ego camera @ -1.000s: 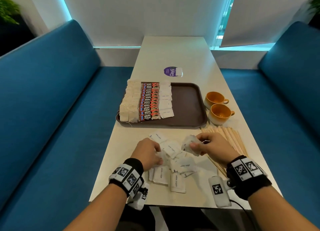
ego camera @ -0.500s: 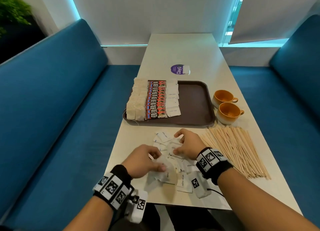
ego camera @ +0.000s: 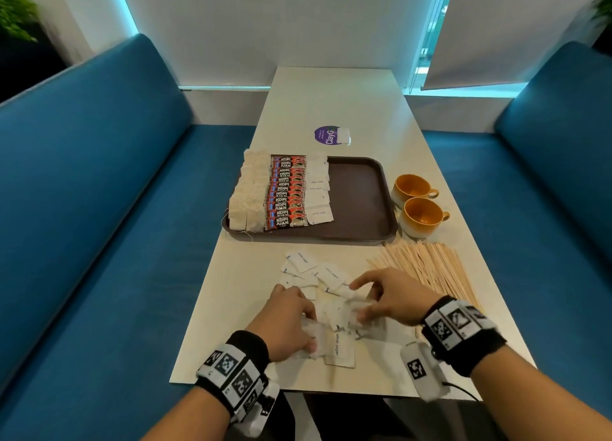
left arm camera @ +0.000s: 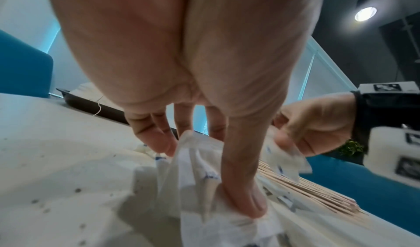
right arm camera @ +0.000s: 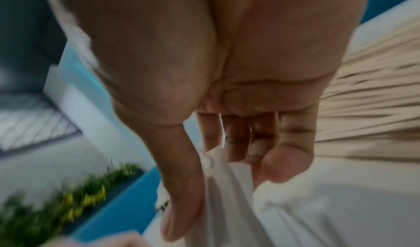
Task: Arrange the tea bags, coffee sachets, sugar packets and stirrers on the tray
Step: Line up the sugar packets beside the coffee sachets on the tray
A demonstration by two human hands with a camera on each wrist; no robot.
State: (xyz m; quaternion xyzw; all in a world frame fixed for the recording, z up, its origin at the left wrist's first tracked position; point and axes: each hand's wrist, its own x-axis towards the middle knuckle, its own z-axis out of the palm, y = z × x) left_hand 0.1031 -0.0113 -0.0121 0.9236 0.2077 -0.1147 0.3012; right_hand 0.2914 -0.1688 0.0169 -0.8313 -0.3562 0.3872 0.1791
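A brown tray (ego camera: 357, 195) holds a column of tea bags (ego camera: 250, 192), a column of red coffee sachets (ego camera: 286, 192) and a column of white sugar packets (ego camera: 318, 189). Loose sugar packets (ego camera: 304, 262) lie scattered on the table's near end. My left hand (ego camera: 288, 321) pinches a small bunch of sugar packets (left arm camera: 204, 175) between thumb and fingers. My right hand (ego camera: 390, 298) pinches other sugar packets (right arm camera: 227, 175) just to its right. Wooden stirrers (ego camera: 427, 268) lie in a heap beside the right hand.
Two orange cups (ego camera: 420, 209) stand right of the tray. A purple round sticker (ego camera: 326, 135) lies beyond the tray. Blue benches (ego camera: 99, 209) run along both sides of the narrow table (ego camera: 334, 103).
Both hands have come together over the sugar packet pile. The right hand moved left, off the stirrers, down to the pile. The left hand shifted slightly toward me, still holding packets.
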